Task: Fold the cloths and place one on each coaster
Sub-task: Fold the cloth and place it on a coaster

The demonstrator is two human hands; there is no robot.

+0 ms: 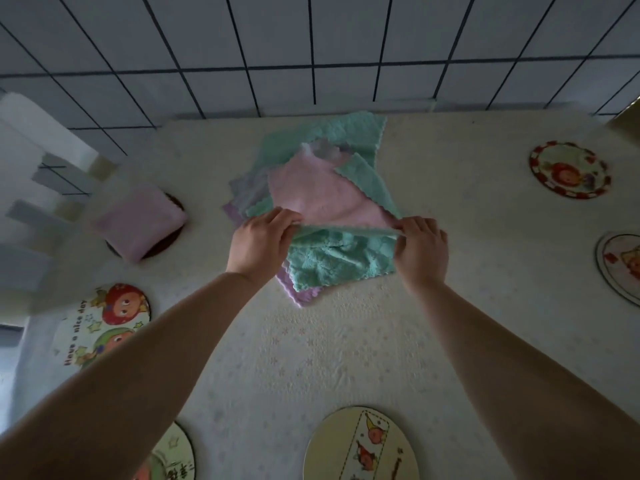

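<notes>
Left hand [258,237] and right hand [420,245] pinching teal fluffy cloth [341,259] far corners, edge stretched left-right, free half hanging nearer body.

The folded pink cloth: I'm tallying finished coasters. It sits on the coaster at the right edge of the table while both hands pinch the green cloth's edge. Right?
Not quite. The head view shows the folded pink cloth on the dark coaster at the table's left side, not right. Left hand and right hand do pinch the green cloth at its edge.

"Have a nice day" on the left round coaster [104,327].
</notes>
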